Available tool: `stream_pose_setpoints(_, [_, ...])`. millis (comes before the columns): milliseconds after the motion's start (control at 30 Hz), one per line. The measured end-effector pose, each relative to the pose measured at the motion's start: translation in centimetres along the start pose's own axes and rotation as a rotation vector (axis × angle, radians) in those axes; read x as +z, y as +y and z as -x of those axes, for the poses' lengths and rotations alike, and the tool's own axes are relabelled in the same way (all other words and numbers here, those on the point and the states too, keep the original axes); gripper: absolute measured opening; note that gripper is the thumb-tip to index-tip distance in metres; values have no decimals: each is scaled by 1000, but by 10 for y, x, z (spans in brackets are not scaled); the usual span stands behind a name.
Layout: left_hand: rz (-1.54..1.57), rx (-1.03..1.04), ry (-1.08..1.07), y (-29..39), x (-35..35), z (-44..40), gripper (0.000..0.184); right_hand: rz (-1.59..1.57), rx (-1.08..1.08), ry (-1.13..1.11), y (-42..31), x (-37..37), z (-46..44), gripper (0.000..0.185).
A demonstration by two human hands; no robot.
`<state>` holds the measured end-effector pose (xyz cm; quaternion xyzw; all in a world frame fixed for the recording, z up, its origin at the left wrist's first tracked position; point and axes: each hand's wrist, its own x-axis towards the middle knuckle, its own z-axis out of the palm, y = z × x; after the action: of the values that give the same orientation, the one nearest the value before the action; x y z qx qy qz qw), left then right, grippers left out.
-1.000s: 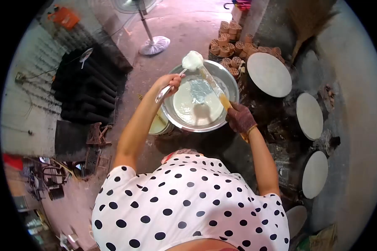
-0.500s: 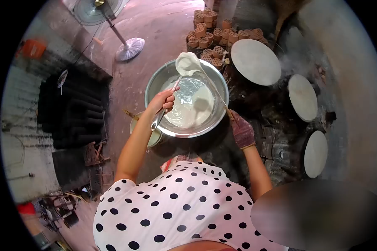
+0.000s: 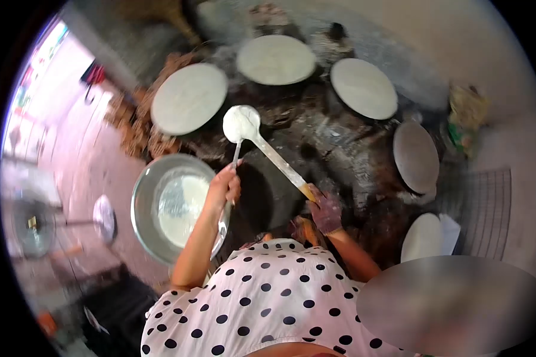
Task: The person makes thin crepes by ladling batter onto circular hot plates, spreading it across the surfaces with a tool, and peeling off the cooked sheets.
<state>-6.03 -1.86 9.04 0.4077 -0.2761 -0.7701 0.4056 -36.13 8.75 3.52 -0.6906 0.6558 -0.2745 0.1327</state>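
My bare left hand (image 3: 223,189) is closed around the metal handle of a ladle (image 3: 237,153), held upward beside the basin. In a dark red glove, my right hand (image 3: 326,210) grips the yellowish end of a long-handled ladle (image 3: 278,163). Both tools meet at a round head coated in white batter; where one head ends and the other starts I cannot make out. Below and left of my left hand stands a wide metal basin (image 3: 138,205) with white batter (image 3: 190,202) inside.
Round pale covered tops curve around the stove: one at left (image 3: 189,99), one at the back (image 3: 276,60), one at right (image 3: 364,88), and a greyer one (image 3: 415,157). A white round stack (image 3: 421,239) and a wire rack (image 3: 485,205) stand right. Perforated bricks (image 3: 125,119) lie left.
My view has turned right, so the basin now appears further left and more round tops show. Both hands have carried the ladles from above the basin to its right, toward the stove.
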Motion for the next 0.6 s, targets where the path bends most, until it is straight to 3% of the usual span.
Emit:
stream_pose_setpoints(100, [-312, -14, -98, -9, 93, -30, 37, 8, 189, 137, 53, -39, 36, 49])
stream_pose_setpoints(233, [-215, -278, -362, -66, 203, -144, 38, 262, 459, 238, 142, -44, 77, 45])
stream_pose_setpoints(300, [-44, -688, -408, -93, 270, -211, 40, 288, 553, 240, 171, -65, 99, 44])
stream_pose_setpoints(333, [-168, -684, -477, -104, 301, -236, 42, 293, 600, 263, 187, -69, 121, 44])
stream_pose_setpoints(433, [-95, -757, -549, -132, 385, -256, 41, -136, 720, 558, 230, -96, 195, 41])
stream_pose_setpoints(500, [-650, -312, -821, -137, 429, -253, 39, 376, 919, 278, 252, -118, 231, 42])
stream_pose_setpoints(533, [-659, -332, -834, -148, 446, -258, 39, 372, 944, 279, 248, -135, 226, 42])
stream_pose_setpoints(600, [-601, -433, -889, -179, 493, -268, 38, 325, 1073, 579, 244, -189, 198, 43])
